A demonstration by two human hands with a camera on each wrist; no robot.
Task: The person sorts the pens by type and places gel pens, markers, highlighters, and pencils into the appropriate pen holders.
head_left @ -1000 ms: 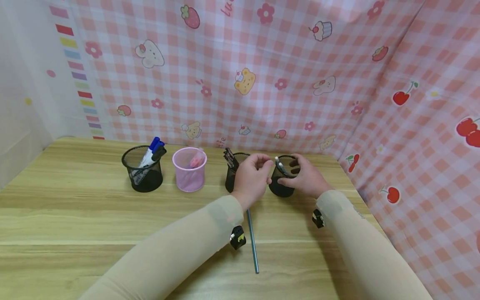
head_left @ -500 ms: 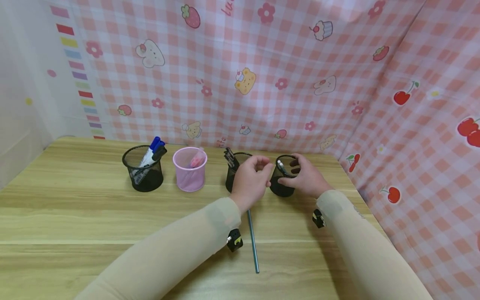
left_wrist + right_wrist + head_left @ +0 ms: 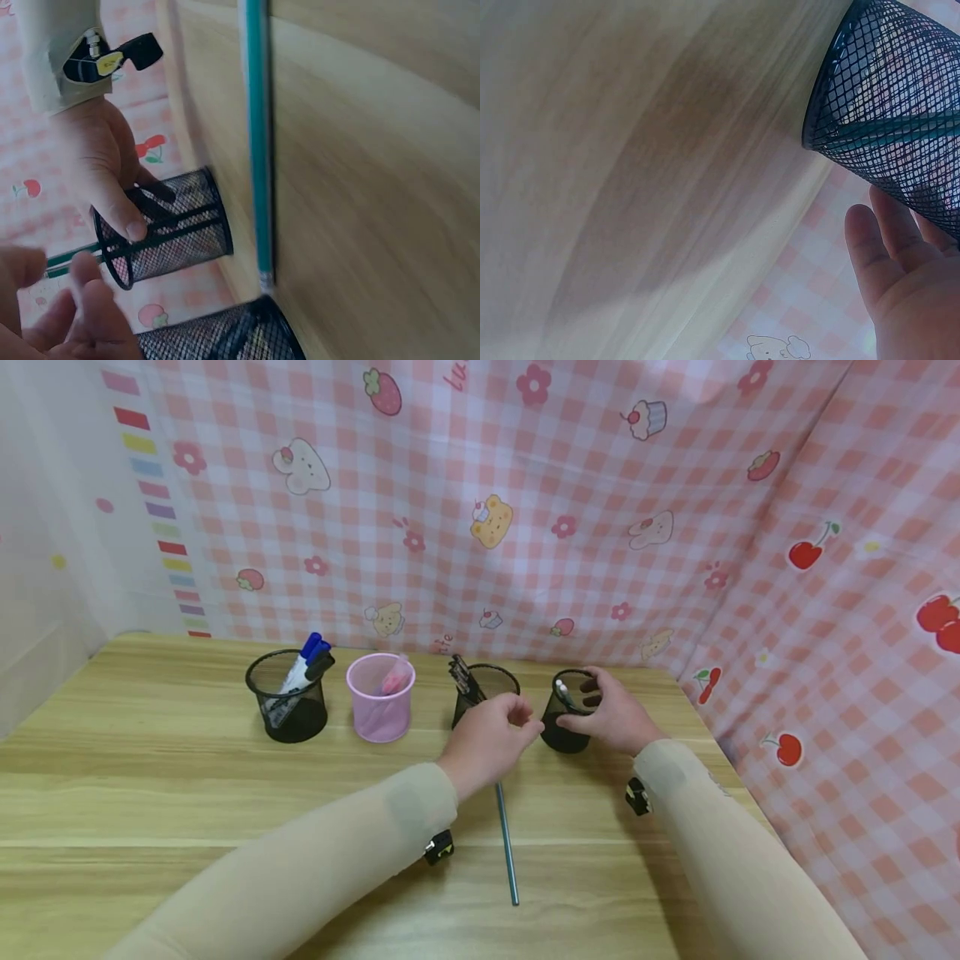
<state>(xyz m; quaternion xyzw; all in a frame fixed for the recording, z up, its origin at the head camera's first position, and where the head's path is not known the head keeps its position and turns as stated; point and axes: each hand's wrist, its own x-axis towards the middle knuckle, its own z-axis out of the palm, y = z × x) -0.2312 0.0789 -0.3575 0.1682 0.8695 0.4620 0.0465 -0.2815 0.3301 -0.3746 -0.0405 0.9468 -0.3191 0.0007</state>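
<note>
My right hand (image 3: pixel 617 714) holds the rightmost black mesh pen cup (image 3: pixel 564 733), thumb on the near side and fingers round the far side. Inside it stand green pencils (image 3: pixel 71 259) with pale ends, which show above the rim in the left wrist view. My left hand (image 3: pixel 491 737) hovers left of that cup, its fingers loosely bent with nothing between them. Behind it is another black mesh pen cup (image 3: pixel 504 677) with several dark pens (image 3: pixel 463 677), partly hidden by the hand. A teal pencil (image 3: pixel 507 847) lies on the table, its far end beneath my left hand.
Further left stand a pink pen cup (image 3: pixel 381 714) with a pink pen (image 3: pixel 396 675) and a black mesh cup (image 3: pixel 296 718) with blue- and black-capped markers (image 3: pixel 306 664). The wooden table (image 3: pixel 187 810) ends at a pink checked curtain (image 3: pixel 450 568) behind and on the right.
My left hand has drawn back left and toward me from the right cup. A pencil end that stood high at the rim has sunk into that cup. The right hand stays put.
</note>
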